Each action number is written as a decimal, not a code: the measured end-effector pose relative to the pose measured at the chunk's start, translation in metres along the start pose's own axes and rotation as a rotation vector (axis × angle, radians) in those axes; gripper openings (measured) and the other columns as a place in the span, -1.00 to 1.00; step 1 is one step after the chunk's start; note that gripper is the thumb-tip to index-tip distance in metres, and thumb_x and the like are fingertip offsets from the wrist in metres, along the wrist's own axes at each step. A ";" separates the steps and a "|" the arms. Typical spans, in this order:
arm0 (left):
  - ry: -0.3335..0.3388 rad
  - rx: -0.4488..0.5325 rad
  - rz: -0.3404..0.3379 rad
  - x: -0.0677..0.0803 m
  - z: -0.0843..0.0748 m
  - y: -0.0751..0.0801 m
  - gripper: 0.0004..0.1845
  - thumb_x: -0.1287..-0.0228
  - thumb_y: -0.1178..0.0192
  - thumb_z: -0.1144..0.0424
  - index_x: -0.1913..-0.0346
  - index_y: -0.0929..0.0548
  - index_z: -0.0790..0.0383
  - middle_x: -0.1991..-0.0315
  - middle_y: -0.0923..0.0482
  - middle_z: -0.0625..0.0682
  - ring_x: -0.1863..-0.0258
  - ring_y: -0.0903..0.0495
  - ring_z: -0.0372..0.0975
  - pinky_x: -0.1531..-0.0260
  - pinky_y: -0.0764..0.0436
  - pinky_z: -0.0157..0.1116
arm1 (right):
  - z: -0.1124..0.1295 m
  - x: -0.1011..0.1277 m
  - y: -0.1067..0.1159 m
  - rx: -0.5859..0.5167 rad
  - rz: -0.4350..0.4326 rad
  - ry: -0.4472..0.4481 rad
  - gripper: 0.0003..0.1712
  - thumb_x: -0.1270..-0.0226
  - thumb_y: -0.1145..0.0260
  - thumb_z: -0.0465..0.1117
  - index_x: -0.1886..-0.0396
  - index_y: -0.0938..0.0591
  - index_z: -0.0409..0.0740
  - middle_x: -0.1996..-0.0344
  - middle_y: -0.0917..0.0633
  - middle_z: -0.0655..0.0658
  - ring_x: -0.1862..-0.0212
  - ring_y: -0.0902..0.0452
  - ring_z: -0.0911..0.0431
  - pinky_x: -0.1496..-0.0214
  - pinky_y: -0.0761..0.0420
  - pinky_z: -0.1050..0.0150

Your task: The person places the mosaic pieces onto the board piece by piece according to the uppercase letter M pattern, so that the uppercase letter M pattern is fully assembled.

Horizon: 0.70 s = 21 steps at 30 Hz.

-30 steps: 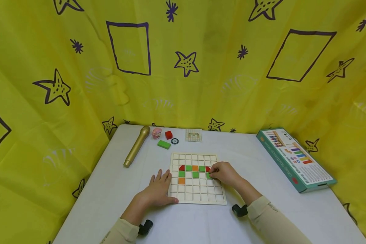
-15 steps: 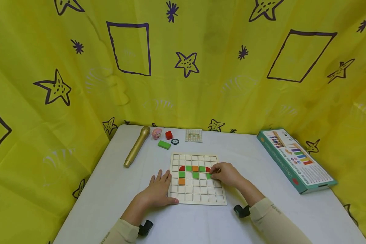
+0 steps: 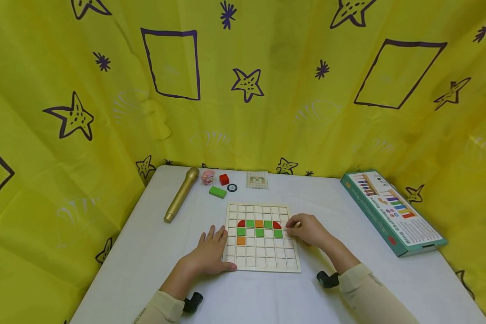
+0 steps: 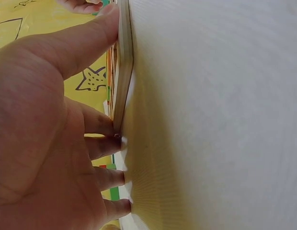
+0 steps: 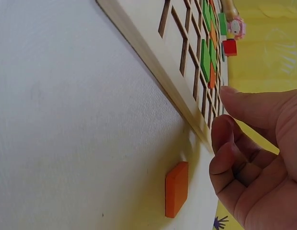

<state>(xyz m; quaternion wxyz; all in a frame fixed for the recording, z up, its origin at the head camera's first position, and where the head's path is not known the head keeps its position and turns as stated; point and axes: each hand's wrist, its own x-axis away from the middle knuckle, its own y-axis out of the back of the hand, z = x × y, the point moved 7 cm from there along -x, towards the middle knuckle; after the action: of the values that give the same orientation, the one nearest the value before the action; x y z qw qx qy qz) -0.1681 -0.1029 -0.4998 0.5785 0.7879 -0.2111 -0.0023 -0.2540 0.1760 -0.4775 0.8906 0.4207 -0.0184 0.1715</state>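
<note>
A pale wooden grid board (image 3: 267, 258) lies on the white table, with red, green and orange tiles set in some squares. My left hand (image 3: 210, 254) is spread at the board's left side, fingertips along the edge and thumb at the near left corner. In the left wrist view, the thumb (image 4: 86, 43) touches the board's side. My right hand (image 3: 308, 229) is over the board's right edge, fingers bent, thumb apart from them, and nothing visible between them. Below it, an orange tile (image 5: 177, 189) is on the table beside the board, mostly hidden in the head view.
Behind the board are a gold microphone (image 3: 181, 195), a pink figurine (image 3: 208, 177), a red block (image 3: 224, 179), a green block (image 3: 218, 192), a round disc (image 3: 232, 187) and a small pattern card (image 3: 257, 180). A game box (image 3: 390, 213) lies at the right.
My right hand has moved right, off the green tile at the board's right side, which now shows fully with the red one above. The left hand has stayed put.
</note>
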 end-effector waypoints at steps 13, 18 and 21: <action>0.004 0.007 0.001 -0.001 0.001 0.000 0.19 -0.06 -0.35 -0.37 -0.55 -0.15 0.38 -0.58 -0.03 0.23 -0.56 0.15 0.19 -0.45 0.04 0.22 | -0.009 0.006 0.013 0.012 -0.020 -0.041 -0.89 -0.31 -0.43 -0.23 0.20 -0.74 -0.13 0.26 -0.63 -0.05 0.31 -0.46 0.04 0.40 -0.54 0.23; -0.001 0.004 0.001 -0.001 0.000 0.000 0.19 -0.07 -0.35 -0.36 -0.54 -0.15 0.39 -0.57 -0.03 0.23 -0.56 0.15 0.20 -0.45 0.04 0.22 | -0.016 0.009 0.016 0.021 -0.023 -0.026 -0.90 -0.31 -0.43 -0.25 0.21 -0.74 -0.15 0.27 -0.65 -0.05 0.33 -0.48 0.06 0.37 -0.56 0.23; -0.001 0.000 0.002 0.000 0.000 0.000 0.19 -0.08 -0.35 -0.36 -0.54 -0.15 0.40 -0.57 -0.03 0.24 -0.56 0.15 0.20 -0.45 0.03 0.22 | -0.020 0.011 0.018 0.025 -0.023 -0.027 -0.91 -0.32 -0.43 -0.26 0.22 -0.74 -0.16 0.26 -0.65 -0.06 0.33 -0.48 0.06 0.35 -0.57 0.23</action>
<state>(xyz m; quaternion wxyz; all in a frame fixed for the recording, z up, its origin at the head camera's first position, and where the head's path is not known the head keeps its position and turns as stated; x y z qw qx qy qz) -0.1685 -0.1025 -0.4995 0.5785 0.7876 -0.2122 -0.0023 -0.2512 0.2048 -0.4748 0.8868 0.4344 -0.0234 0.1557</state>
